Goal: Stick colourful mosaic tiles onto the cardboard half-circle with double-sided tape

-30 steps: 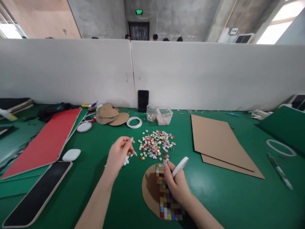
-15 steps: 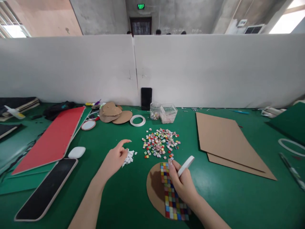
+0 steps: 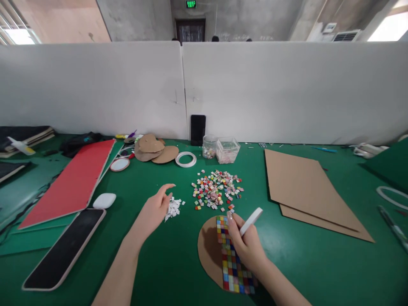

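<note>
My right hand (image 3: 247, 242) is closed around a white pen-like tool (image 3: 251, 221); its tip is hidden by the fingers. That hand rests over a strip of small coloured mosaic tiles (image 3: 227, 267), which covers the right part of a round cardboard disc (image 3: 208, 253). Bare cardboard shows on the disc's left side. My left hand (image 3: 156, 210) hovers beside a little heap of white chips (image 3: 174, 208), index finger stretched out and thumb apart, with nothing visible between them. Beyond both hands lies a loose pile of mixed coloured tiles (image 3: 216, 189).
Behind the pile stand a round clear jar (image 3: 209, 148), a square clear box (image 3: 227, 151) and an upright phone (image 3: 198, 129). Cardboard sheets (image 3: 299, 178) lie right. Leftward are a red board (image 3: 73, 178), a dark-topped tray-like object (image 3: 65, 250) and cardboard discs (image 3: 165, 155). A white partition (image 3: 270, 93) bounds the back.
The whole view has shifted slightly, so everything sits a little further right. Both hands keep nearly the same pose, and the white tool stays in my right hand.
</note>
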Demonstrator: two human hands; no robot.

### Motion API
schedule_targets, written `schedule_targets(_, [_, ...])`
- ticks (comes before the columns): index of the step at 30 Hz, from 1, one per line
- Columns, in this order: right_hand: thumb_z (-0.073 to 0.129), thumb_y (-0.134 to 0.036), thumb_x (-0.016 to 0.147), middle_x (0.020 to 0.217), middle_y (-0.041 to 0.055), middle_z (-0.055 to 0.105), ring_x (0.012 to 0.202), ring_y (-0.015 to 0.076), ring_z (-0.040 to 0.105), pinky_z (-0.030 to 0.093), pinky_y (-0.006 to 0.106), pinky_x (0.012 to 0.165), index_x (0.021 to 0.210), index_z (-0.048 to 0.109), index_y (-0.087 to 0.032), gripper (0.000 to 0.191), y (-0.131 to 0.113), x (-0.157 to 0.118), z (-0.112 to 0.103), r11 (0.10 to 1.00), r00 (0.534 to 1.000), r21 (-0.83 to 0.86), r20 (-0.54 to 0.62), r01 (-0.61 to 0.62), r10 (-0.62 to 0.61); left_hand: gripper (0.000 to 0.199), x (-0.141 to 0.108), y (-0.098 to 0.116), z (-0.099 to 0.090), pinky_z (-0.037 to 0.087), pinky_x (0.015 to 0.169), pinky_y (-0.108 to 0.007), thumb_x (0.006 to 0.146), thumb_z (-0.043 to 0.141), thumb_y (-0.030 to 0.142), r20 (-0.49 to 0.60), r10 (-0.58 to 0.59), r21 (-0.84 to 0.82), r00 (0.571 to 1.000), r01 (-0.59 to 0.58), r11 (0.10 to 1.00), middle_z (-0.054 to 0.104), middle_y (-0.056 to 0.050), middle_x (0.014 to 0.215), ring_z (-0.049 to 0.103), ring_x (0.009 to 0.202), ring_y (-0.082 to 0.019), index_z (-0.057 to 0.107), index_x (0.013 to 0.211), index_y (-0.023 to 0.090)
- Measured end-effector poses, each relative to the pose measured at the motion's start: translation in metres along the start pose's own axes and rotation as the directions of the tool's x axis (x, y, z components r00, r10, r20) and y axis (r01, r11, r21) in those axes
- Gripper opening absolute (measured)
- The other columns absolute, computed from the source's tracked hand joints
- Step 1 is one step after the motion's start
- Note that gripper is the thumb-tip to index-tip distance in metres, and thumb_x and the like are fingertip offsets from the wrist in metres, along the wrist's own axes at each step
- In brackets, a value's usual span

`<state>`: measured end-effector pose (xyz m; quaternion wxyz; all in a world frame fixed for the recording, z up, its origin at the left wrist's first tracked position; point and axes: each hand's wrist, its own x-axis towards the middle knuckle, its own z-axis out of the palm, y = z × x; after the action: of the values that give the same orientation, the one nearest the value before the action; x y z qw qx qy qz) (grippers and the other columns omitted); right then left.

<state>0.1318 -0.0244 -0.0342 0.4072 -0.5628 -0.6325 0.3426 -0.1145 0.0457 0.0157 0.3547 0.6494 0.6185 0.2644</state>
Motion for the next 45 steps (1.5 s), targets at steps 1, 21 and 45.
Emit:
schedule_targets(1, [0.034,-0.035,0.093,0.053,-0.0053,0.035,0.048,0.0113,0.036,0.027,0.025,0.048,0.065,0.036,-0.022,0.031,0.000,0.000,0.000,1.000,1.000,0.000,0.000,0.004,-0.004,0.038,0.000,0.001,0.000,0.030,0.046,-0.022,0.084,0.042,0.041,0.005,0.013,0.007,1.000,-0.013,1.000,0.052,0.003,0.057,0.046,0.045,-0.014,0.050,0.117,0.025])
schedule_targets(21, [0.033,-0.033,0.093,0.053,-0.0054,0.033,0.048,0.0111,0.036,0.026,0.025,0.048,0.064,0.034,-0.022,0.031,-0.002,0.001,-0.002,0.999,1.000,-0.043,0.005,0.027,-0.027,0.029,0.001,-0.001,0.000,0.023,0.045,-0.022,0.083,0.040,0.039,-0.018,0.033,0.132,0.999,-0.030,0.991,0.029,0.008,0.048,0.036,0.043,-0.013,0.050,0.105,0.023])
schedule_targets(45, [0.032,-0.034,0.093,0.054,-0.0057,0.031,0.048,0.0110,0.035,0.026,0.024,0.048,0.063,0.032,-0.022,0.032,0.000,0.002,0.000,0.998,0.999,-0.049,0.016,0.038,-0.037,0.028,0.001,-0.003,0.004,0.022,0.043,-0.023,0.082,0.037,0.031,0.103,-0.040,0.187,0.994,0.020,0.982,0.031,0.008,0.048,0.033,0.043,-0.012,0.050,0.105,0.024])
